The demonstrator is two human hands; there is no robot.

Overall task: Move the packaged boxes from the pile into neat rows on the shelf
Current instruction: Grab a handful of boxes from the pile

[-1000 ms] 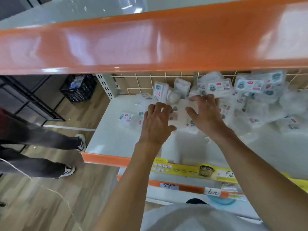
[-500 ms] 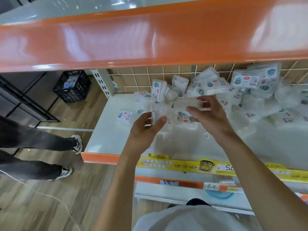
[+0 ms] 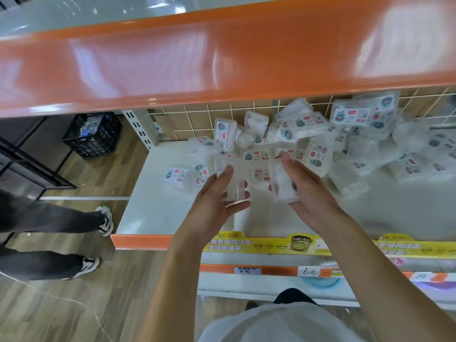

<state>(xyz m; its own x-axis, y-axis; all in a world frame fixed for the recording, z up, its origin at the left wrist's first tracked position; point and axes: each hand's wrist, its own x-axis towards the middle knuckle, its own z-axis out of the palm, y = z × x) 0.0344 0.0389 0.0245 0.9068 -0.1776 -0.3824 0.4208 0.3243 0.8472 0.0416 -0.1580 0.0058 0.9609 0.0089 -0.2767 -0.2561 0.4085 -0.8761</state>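
Over white shelf (image 3: pixel 158 213), left hand (image 3: pixel 217 206) grasping clear box (image 3: pixel 230 186), right hand (image 3: pixel 306 191) grasping another.

Wood-plank floor (image 3: pixel 74 304), black crate (image 3: pixel 95 135), wire-grid backing (image 3: pixel 197 112).

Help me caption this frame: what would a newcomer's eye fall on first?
The glossy orange shelf edge spans the top. Beneath it, the left hand and right hand each hold a clear plastic box before a jumbled pile of labelled boxes on the white shelf.
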